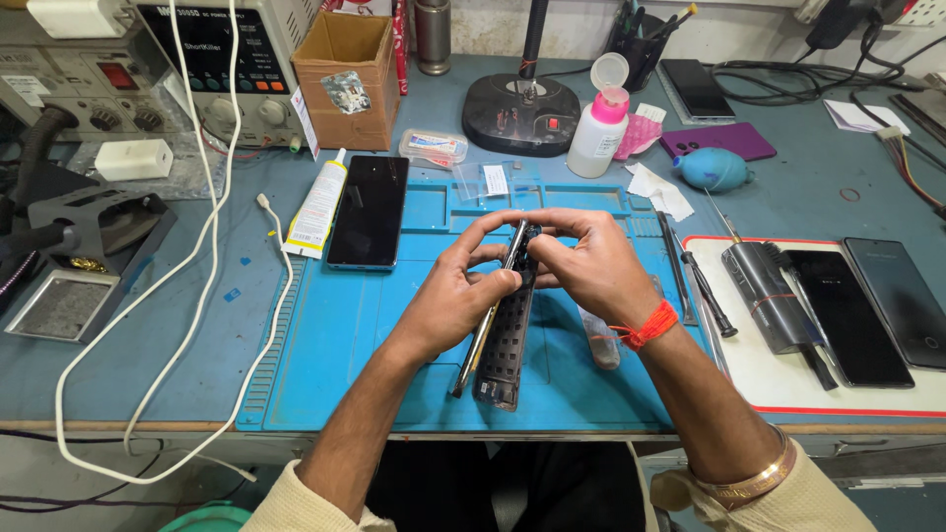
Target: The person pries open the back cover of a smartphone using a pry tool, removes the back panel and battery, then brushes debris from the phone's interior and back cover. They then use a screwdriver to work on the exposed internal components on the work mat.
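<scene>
- Here, the left hand [455, 296] and the right hand [591, 264] both grasp an opened phone [507, 325], held on edge above the blue work mat [335, 345], near the middle of the surface [118, 374].
- The left hand's fingers are clamped along one long side; the right hand's fingertips pinch the top end, where the screen part and the dark inner frame seem to part.
- The phone looks light, thin and stiff, but likely fragile: glass on one side, bare parts on the other. The long edges seem the safest hold, not the faces.
- Its smooth rim may be slippery between bare fingers.
- Close by lie another dark phone [369, 210] flat on the mat, a white glue tube [317, 205] just beside it, and a white bottle with a pink cap [598, 133] farther back.
</scene>
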The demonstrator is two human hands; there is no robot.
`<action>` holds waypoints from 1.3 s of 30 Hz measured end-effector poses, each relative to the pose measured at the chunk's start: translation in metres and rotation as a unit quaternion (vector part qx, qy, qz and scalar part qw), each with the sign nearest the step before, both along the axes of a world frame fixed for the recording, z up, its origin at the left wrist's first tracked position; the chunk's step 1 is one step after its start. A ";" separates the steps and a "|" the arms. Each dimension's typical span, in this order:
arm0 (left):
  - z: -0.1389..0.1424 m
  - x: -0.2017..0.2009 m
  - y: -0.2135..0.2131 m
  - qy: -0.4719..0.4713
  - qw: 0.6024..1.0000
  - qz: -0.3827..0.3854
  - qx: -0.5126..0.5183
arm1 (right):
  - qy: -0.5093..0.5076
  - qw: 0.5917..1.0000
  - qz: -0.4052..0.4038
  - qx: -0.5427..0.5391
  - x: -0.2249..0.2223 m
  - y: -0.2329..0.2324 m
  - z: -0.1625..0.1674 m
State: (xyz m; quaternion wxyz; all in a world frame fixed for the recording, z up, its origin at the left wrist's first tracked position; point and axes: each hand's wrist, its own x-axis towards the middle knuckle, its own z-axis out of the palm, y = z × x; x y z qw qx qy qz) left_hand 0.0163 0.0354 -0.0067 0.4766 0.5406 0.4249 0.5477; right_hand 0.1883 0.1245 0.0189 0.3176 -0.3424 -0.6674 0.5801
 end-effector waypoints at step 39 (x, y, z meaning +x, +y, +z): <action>-0.004 -0.005 0.001 -0.062 0.998 -0.001 -0.004 | -0.005 1.000 -0.012 0.020 -0.005 0.002 -0.007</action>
